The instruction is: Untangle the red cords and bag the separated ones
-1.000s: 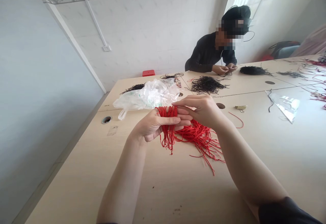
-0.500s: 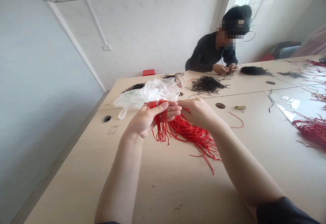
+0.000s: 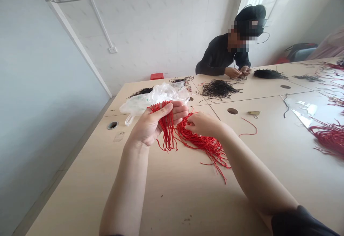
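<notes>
A bundle of red braided cords (image 3: 167, 130) is draped over my left hand (image 3: 157, 121), which is held palm up. My left thumb presses on the bundle, the fingers point right, and the cord ends hang below the hand. To the right, my right hand (image 3: 206, 124) is over a loose pile of red cords (image 3: 201, 141) on the table. Its fingers are bent and a little apart at the pile's upper edge, and I see no cord between them. Whether they touch the pile I cannot tell.
Behind my left hand lies a crumpled clear plastic bag (image 3: 161, 96). Black cords (image 3: 220, 90) are heaped farther back, near a person in dark clothes (image 3: 217, 57) handling a black cord. A metal clip (image 3: 254, 113), a table hole (image 3: 232, 111) and more red cords (image 3: 329, 139) are on the right.
My left hand has shifted slightly left and up with its red cords. My right hand has moved away from the left fingertips, down to the pile, and its fingers have loosened.
</notes>
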Available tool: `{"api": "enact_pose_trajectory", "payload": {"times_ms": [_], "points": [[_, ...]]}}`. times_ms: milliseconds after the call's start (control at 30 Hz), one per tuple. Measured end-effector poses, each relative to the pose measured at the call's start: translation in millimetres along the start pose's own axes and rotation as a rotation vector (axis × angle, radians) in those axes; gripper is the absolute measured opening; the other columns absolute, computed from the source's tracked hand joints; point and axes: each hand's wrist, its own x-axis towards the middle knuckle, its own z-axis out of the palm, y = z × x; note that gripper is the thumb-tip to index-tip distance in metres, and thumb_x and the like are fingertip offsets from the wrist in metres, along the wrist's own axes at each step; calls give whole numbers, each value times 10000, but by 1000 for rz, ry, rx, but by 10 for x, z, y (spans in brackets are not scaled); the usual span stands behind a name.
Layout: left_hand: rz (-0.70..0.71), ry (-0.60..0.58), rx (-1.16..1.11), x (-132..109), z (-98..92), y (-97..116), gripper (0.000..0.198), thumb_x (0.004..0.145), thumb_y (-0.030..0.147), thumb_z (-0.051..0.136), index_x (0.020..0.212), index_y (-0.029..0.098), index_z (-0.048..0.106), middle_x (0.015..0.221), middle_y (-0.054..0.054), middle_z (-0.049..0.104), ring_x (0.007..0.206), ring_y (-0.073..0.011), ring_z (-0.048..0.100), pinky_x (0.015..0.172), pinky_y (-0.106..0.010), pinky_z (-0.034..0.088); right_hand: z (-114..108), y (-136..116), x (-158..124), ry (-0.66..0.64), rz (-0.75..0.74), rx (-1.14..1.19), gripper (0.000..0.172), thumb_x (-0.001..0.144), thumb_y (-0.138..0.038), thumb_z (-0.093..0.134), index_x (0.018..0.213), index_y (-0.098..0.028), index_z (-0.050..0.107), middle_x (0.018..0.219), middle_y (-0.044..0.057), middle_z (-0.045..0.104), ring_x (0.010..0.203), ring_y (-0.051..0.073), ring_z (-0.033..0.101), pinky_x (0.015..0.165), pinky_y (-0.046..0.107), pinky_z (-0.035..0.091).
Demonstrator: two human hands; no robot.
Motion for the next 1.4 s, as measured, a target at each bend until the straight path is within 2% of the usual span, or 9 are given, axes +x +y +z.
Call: {"api": "enact_pose_trajectory", "payload": {"times_ms": [100,233,333,500,667,867,967,1133,1400], "points": [[38,52,-33,38,6,-39,188,874,209,624,1010,126,723,1080,-126,728,1037,-251,680,931,-340,536,-134,-40,-91,99,-34,158,238,862,-377,543,705,-199,555,647,14,553,549,122,430,496,269,291],[49,133,-70,99,29,-104,180,884,200,610,1003,120,719,1059,-110,736,1043,-220,677,925,-299,533,-281,-202,-190,293,-79,432,425,955,-469,406,694,-191,593,581,-8,518,538,109,418,514,271,300],[79,179,-80,136,38,-145,183,890,198,601,1007,117,715,1059,-107,736,1049,-209,674,908,-274,537,-257,-331,-189,272,-193,636,435,963,-479,399,752,-180,632,638,-7,564,554,94,440,529,260,316],[77,212,-144,165,9,-163,192,905,188,576,1032,121,704,1177,-100,694,1123,-206,636,940,-271,523,-102,-422,-115,268,-248,704,272,895,-410,554,808,-183,675,719,-7,643,632,102,504,608,250,383],[24,261,-296,179,-45,-70,235,946,127,486,1084,101,674,1114,-84,721,1072,-157,662,924,-227,530,-48,-390,-92,179,-260,696,201,872,-362,589,826,-193,687,689,-30,641,594,92,492,582,235,390],[70,376,-460,91,-191,198,414,1010,121,295,1360,188,505,1045,-46,745,962,-117,701,875,-203,547,72,-360,-13,5,-411,623,129,860,-290,625,866,-201,720,792,-10,704,682,107,591,650,236,442],[124,380,-470,47,-287,271,425,1012,123,287,1376,198,491,1013,-38,753,956,-115,703,850,-189,552,143,-382,26,-63,-503,663,126,862,-282,630,885,-198,722,796,-8,718,692,106,617,665,233,457],[164,409,-428,49,-378,280,417,1009,135,303,1359,208,518,975,-29,762,963,-125,703,818,-180,560,182,-389,27,-249,-572,818,126,868,-232,617,950,-191,703,970,26,744,894,131,685,802,247,494],[183,348,-431,-14,-457,337,473,993,110,290,1410,257,457,1011,-16,755,1044,-169,672,820,-236,576,314,-337,142,-420,-506,759,150,850,-227,630,973,-210,714,1035,18,736,991,146,671,888,273,485]]}}
